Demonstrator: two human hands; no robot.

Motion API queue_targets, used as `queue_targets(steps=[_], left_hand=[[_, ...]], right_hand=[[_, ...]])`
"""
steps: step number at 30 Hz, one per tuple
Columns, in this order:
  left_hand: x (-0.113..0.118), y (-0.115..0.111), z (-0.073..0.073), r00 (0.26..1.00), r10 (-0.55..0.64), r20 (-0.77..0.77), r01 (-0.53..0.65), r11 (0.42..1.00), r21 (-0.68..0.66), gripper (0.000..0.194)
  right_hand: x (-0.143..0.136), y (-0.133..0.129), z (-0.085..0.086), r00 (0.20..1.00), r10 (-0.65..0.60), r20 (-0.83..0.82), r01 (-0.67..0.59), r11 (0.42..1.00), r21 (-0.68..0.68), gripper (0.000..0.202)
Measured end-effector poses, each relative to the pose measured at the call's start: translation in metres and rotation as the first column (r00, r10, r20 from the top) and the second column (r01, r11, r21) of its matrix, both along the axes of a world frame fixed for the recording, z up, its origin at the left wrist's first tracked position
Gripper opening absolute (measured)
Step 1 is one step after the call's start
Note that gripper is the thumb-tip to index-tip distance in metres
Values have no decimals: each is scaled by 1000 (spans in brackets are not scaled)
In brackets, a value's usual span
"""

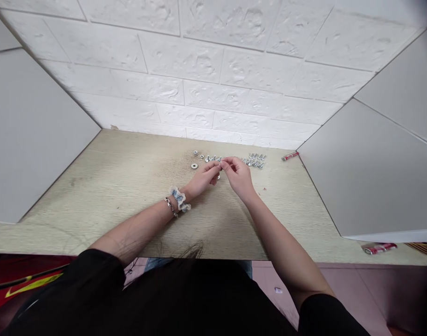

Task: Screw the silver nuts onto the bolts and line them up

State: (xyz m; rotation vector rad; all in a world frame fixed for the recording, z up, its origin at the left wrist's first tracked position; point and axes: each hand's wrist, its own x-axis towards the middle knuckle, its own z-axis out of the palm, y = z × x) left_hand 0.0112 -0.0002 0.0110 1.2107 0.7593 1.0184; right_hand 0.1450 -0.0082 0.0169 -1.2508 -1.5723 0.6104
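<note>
Over the middle of the wooden tabletop, my left hand (203,178) and my right hand (239,176) meet with their fingertips pinched together. Whatever they hold between them is too small and too covered by fingers to make out. A shiny metal bit shows just under the left fingers. Behind the hands stands a row of silver bolts (213,159), partly hidden by them. To the left lie a flat washer (194,166), a small nut (202,156) and another small metal piece (196,153). Several more bolts (254,163) stand right of my right hand, with thinner screws (257,156) behind.
A white brick-patterned wall (203,93) closes off the back. Grey panels stand at the left (42,126) and right (384,172). One red battery (290,156) lies by the right panel, another (379,248) near the front right edge. Dark specks dot the tabletop (140,163).
</note>
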Motion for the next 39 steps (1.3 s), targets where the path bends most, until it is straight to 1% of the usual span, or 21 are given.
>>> queue_targets(steps=[2, 3, 5, 7, 10, 12, 15, 18, 24, 31, 33, 36, 39], left_hand=[[0, 2, 1, 981, 26, 193, -1, 992, -129, 17], [0, 3, 1, 962, 51, 267, -2, 984, -181, 17], [-1, 6, 0, 930, 100, 353, -3, 964, -265, 13], [-2, 8, -1, 909, 129, 397, 6, 947, -320, 12], [-1, 9, -6, 890, 123, 439, 49, 932, -360, 13], [0, 9, -8, 881, 101, 462, 89, 924, -372, 15], [0, 9, -8, 865, 77, 496, 135, 916, -378, 16], [-1, 9, -7, 866, 58, 497, 159, 910, -383, 15], [-1, 7, -6, 874, -6, 485, 195, 920, -339, 15], [-4, 7, -7, 873, -53, 484, 230, 921, -315, 10], [-6, 8, -8, 885, -50, 462, 210, 930, -302, 12], [-8, 10, -9, 919, -18, 394, 128, 958, -255, 17], [-6, 9, -8, 966, 2, 258, 44, 984, -171, 24]], right_hand=[[-1, -1, 0, 1000, -25, 9, 25, 1000, 9, 28], [-1, -2, 0, 999, -37, 35, 35, 999, 37, 27], [-2, -4, -1, 989, -45, 138, 28, 991, 127, 20], [-2, -5, -2, 962, -42, 271, -16, 977, 210, 13], [-2, -6, -5, 905, -56, 422, -60, 965, 255, 10], [-2, -6, -6, 878, -71, 473, -57, 966, 252, 12], [-3, -5, -8, 861, -79, 503, -52, 969, 241, 12], [-4, -5, -9, 849, -79, 522, -56, 970, 237, 13], [-6, -7, -9, 838, -123, 532, 1, 975, 224, 12], [-8, -6, -7, 847, -96, 522, -2, 983, 184, 6], [-6, -5, -5, 860, -72, 505, -17, 986, 168, 6], [-3, -4, -3, 880, -80, 468, 2, 986, 166, 8], [0, -3, 0, 906, -120, 406, 54, 984, 172, 13]])
